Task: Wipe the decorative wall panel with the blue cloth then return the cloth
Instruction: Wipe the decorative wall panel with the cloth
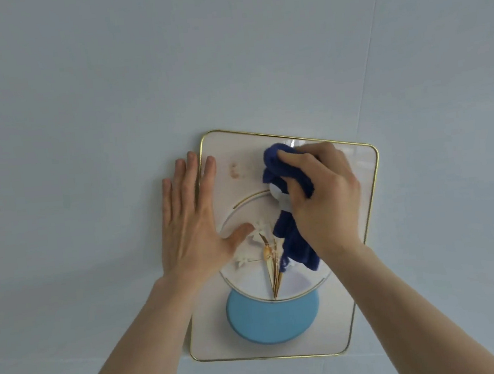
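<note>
I take the decorative wall panel as my landmark; it hangs on the pale wall, gold-edged, slightly tilted.

At the panel's left edge my left hand lies flat and spread, palm to the surface, fingers straddling the gold rim and thumb reaching in toward the small white flowers. It grips nothing; I judge it is there to steady the panel, so I keep that pressure even and not push sideways.

Just inside the panel's upper left corner sits a brownish smudge, not yet covered by the cloth. I would sweep toward it next.

Right of that, over the panel's upper middle, my right hand is curled tight round the blue cloth, bunched against the surface with a tail hanging down toward the gold stems. The raised flowers and stems look fragile, so I would press lightly there and keep the loose tail from snagging.

Below, the pale blue disc in the panel's lower half looks untouched by the cloth at present.
</note>
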`<state>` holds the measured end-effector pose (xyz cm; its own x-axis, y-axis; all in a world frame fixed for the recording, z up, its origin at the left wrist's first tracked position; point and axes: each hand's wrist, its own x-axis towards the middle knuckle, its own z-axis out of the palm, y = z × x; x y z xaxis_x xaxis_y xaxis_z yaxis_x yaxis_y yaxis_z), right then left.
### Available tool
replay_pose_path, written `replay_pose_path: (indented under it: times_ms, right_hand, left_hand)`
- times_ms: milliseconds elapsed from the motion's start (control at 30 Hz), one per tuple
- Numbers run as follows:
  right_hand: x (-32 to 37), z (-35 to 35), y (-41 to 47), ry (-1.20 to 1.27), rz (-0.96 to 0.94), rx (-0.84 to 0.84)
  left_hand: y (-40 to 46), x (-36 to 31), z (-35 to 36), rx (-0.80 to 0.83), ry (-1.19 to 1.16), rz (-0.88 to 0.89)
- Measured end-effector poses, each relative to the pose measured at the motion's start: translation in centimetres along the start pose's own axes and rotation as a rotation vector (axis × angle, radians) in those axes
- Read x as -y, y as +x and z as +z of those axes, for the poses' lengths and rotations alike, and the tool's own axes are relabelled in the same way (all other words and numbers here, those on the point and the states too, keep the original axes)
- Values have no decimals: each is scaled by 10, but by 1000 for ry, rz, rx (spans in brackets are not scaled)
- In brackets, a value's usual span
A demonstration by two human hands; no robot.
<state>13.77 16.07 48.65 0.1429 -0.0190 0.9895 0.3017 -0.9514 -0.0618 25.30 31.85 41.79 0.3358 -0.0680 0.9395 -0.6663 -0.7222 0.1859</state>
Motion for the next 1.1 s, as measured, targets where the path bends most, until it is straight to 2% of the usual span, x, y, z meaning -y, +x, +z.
replay_pose_path:
  times_ms: [100, 233, 433, 500, 633, 767, 1000, 1067, 1100]
  right_hand:
    - [11, 30, 10, -74, -181, 12]
    - [6, 61, -2, -261, -424, 154]
    - [-17, 71, -1, -368, -556, 54]
    - [-24, 66, 6, -380, -546, 25]
    - [-28, 55, 29, -335, -359, -63]
    - [-24, 57, 30, -343, -430, -29]
    - [-36, 47, -1, -394, -610, 160]
    - [-40, 38, 7, -398, -575, 131]
    - [-39, 37, 15, -381, -499, 74]
  left_hand:
    - [3, 8, 6, -1, -53, -5]
    - [4, 17, 17, -26, -66, 26]
    - [4, 25, 27, -101, -83, 67]
    - [3, 25, 27, -118, -91, 64]
    - [4, 25, 22, -64, -86, 64]
    - [3, 24, 22, -55, -70, 54]
    - [3, 23, 21, -66, -65, 59]
    - [3, 24, 19, -50, -69, 60]
    - [3, 24, 19, -46, -68, 57]
